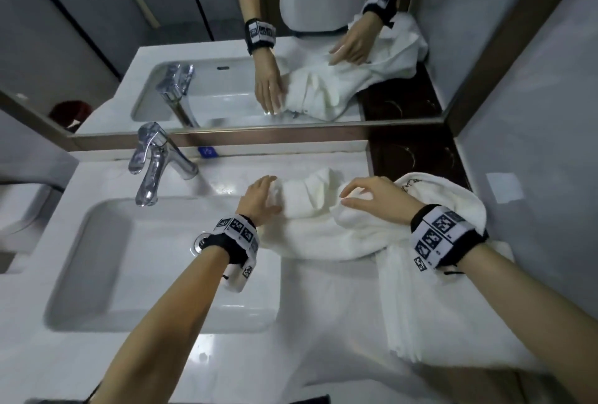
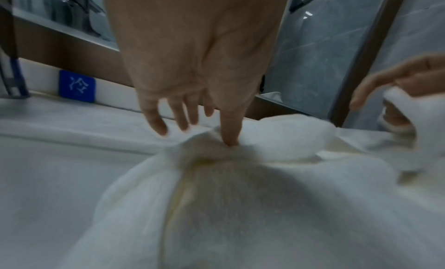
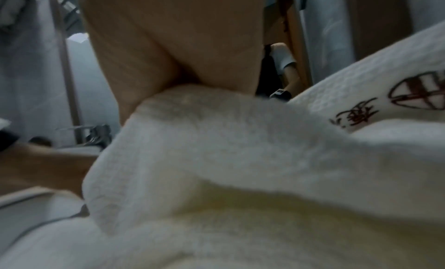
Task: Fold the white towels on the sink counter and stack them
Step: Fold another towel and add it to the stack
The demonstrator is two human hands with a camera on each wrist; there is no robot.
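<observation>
Head view: bunched white towel (image 1: pixel 307 200) along the back edge of the sink counter (image 1: pixel 323 306), right of the basin (image 1: pixel 97 258).
Left hand (image 1: pixel 262 196) presses its left end with straight fingers; right hand (image 1: pixel 372 198) pinches a soft terry fold at its right end. Long axis runs left–right, awaiting spreading.

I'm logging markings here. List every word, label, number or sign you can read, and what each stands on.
"冷": white character on the blue tag below the mirror frame.
Towel: dark embroidered characters beside a round crest, too blurred to read.
Wristbands: black-and-white square code patterns, no readable words.
</observation>
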